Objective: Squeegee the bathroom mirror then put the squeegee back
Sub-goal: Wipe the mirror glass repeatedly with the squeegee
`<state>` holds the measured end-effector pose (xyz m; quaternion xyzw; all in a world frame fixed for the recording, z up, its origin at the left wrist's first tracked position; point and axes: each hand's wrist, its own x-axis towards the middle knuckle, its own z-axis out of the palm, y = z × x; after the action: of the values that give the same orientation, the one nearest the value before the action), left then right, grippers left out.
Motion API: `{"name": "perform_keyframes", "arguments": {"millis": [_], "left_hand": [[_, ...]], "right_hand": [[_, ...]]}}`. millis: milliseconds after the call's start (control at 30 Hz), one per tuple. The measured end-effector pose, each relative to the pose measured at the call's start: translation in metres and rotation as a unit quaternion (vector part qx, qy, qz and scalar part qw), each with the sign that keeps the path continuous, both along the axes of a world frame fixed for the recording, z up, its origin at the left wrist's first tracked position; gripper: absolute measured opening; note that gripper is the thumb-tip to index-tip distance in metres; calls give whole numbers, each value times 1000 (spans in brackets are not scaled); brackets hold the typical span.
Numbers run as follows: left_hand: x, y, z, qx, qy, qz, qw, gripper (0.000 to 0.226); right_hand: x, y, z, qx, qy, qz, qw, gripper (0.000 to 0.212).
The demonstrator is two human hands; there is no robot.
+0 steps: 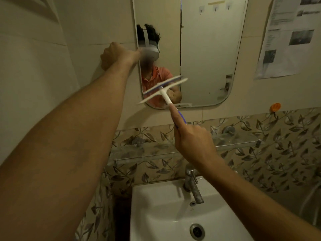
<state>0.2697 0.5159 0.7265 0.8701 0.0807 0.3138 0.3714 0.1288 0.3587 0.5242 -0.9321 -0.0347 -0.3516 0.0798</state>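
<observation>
Right hand [192, 143] grips the squeegee [163, 90] by its handle: fingers [175, 117] clamped round the blue grip, index finger laid straight along the shaft toward the head. The squeegee is a white T-shape with a blue blade strip. It is up at the lower-left corner of the mirror [208, 49], head tilted with the left end low and the right end high. Its reflection sits tight against the blade, so the blade is on the glass or just off it (motion blur, cannot tell which). Left hand [116, 56] is out at arm's length, fingers curled together in a fist, knuckles against the plain wall tile just beside the mirror's left edge. The mirror is a tall rounded rectangle. It reflects an orange shirt, a white headset and a pale door with hooks. Below it is a band of leaf-pattern tiles [278, 153] carrying a glass shelf [234, 141] on metal brackets. Under the shelf is a white sink [156, 214] with a chrome tap [192, 183] at the back rim and a drain [197, 231] in the basin. The right forearm crosses above the sink. An orange hook [275, 107] is on the wall right of the mirror's bottom corner. A printed sheet [288, 35] hangs above it, text too small to read.
</observation>
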Motion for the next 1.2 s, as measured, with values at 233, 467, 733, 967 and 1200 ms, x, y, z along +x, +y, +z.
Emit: {"name": "perform_keyframes", "arguments": {"millis": [233,467,733,967,1200], "left_hand": [[7,0,-3,4,-8,7,1000,77],[5,-2,-3,-3,-7,9,1000,73],[3,-1,1,-14,2,18,1000,84],[2,-4,-1,-12,3,23,1000,81],[-2,-6,0,-9,8,28,1000,84]], "right_hand": [[24,-9,20,-159,40,-15,986,86],[29,-37,2,-199,53,-14,978,94],[28,-77,-16,-225,68,-16,972,101],[24,-89,-17,-220,89,-8,971,100],[22,-106,-25,-228,101,-18,968,110]]}}
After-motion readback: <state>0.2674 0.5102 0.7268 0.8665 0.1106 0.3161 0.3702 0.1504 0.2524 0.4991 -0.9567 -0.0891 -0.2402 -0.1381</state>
